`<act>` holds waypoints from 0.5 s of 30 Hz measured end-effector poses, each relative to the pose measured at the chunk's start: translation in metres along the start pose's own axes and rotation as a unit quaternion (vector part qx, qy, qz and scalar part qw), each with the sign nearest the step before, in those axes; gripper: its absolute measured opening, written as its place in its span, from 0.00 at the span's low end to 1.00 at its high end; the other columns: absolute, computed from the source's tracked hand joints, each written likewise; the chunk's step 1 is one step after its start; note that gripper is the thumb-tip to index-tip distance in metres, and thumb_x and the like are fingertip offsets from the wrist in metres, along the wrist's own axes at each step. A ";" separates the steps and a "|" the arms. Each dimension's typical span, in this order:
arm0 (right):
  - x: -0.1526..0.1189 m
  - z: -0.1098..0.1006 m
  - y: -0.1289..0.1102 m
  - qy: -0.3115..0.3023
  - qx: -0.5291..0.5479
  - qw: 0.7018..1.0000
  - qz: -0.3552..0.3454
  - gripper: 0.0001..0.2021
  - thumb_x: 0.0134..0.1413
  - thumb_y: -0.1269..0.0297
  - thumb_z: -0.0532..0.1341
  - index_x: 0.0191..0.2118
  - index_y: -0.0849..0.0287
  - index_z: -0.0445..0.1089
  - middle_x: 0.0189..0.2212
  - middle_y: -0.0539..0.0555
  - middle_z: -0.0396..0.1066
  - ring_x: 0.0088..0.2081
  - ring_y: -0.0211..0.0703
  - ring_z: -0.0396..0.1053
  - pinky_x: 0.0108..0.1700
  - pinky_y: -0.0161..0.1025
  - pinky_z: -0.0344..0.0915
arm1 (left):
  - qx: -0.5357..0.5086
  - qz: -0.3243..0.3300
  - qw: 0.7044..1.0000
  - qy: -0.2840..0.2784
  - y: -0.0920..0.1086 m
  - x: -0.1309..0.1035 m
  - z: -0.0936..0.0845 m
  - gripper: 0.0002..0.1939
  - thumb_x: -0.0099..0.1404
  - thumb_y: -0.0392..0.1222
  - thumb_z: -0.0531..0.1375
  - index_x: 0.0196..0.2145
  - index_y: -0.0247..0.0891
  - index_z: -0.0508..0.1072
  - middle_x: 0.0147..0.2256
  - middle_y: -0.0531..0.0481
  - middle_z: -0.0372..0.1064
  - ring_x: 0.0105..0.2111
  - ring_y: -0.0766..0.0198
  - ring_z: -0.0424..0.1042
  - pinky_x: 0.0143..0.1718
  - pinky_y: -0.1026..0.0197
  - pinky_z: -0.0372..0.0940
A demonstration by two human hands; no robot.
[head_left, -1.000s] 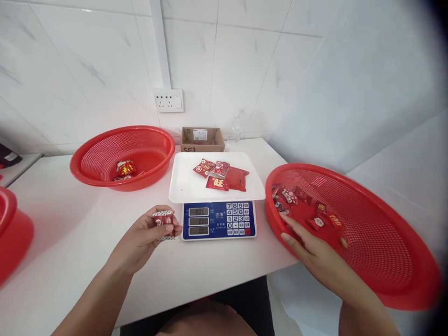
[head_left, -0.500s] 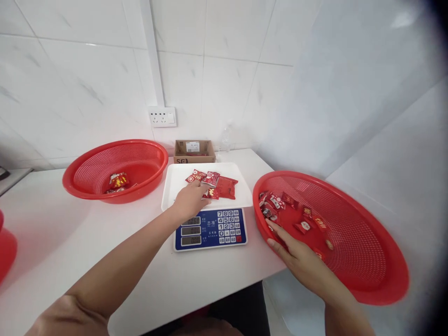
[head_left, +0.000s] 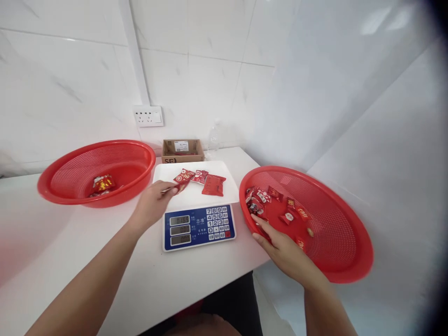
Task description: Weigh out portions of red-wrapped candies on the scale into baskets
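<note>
"What's in your left hand (head_left: pixel 150 205)?"
"A small red packet (head_left: pixel 181 187), pinched between my thumb and fingers above the left part of the white pan (head_left: pixel 196 198). I can't tell whether it touches the pan."
"And your right hand (head_left: pixel 283 252)?"
"Unclenched, its fingers laid fairly straight against the near rim of the right basket (head_left: pixel 304 173). Wrapped pieces (head_left: pixel 289 216) lie inside."
"What's on the pan?"
"Three other red packets (head_left: pixel 214 185), behind and right of my pinched one. The blue keypad panel (head_left: pixel 199 228) is in front, on the white surface (head_left: pixel 206 266)."
"Anything behind?"
"A cardboard box (head_left: pixel 184 157), with a clear bottle (head_left: pixel 214 136) just beside it."
</note>
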State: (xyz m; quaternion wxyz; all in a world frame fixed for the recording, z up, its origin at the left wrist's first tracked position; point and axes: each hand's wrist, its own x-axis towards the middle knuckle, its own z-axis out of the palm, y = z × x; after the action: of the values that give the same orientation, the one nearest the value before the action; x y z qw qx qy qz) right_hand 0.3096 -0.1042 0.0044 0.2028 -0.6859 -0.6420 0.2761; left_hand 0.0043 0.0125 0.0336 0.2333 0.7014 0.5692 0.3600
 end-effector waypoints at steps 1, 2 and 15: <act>0.000 0.000 -0.001 -0.002 -0.001 1.000 -0.002 0.28 0.58 0.48 0.48 0.62 0.51 0.53 0.60 0.52 0.56 0.61 0.51 0.53 0.60 0.51 0.52 | -0.109 -0.037 0.993 0.014 -0.001 -0.006 -0.004 0.11 0.59 0.48 0.59 0.34 0.41 0.75 0.35 0.49 0.71 0.36 0.59 0.70 0.37 0.61 0.65; 0.000 -0.001 -0.002 -0.005 -0.004 1.000 -0.002 0.28 0.58 0.48 0.48 0.62 0.51 0.53 0.60 0.52 0.57 0.61 0.51 0.53 0.60 0.51 0.53 | -0.220 -0.077 0.972 0.019 -0.001 -0.013 -0.007 0.11 0.56 0.49 0.61 0.33 0.41 0.75 0.33 0.49 0.72 0.35 0.60 0.70 0.37 0.61 0.66; 0.050 -0.090 0.045 -0.011 -0.192 0.972 0.132 0.24 0.59 0.51 0.51 0.59 0.53 0.59 0.50 0.57 0.69 0.45 0.53 0.71 0.44 0.45 0.67 | -0.638 -0.374 0.673 -0.022 -0.043 -0.105 -0.006 0.07 0.53 0.36 0.61 0.33 0.42 0.72 0.28 0.54 0.74 0.21 0.66 0.72 0.23 0.64 0.72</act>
State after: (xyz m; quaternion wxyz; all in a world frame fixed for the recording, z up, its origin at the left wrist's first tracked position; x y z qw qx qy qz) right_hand 0.4024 -0.0517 0.0387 0.0220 -0.7876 -0.5889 0.1800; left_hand -0.0371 -0.0792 -0.0190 0.7513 0.1182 0.4110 0.5027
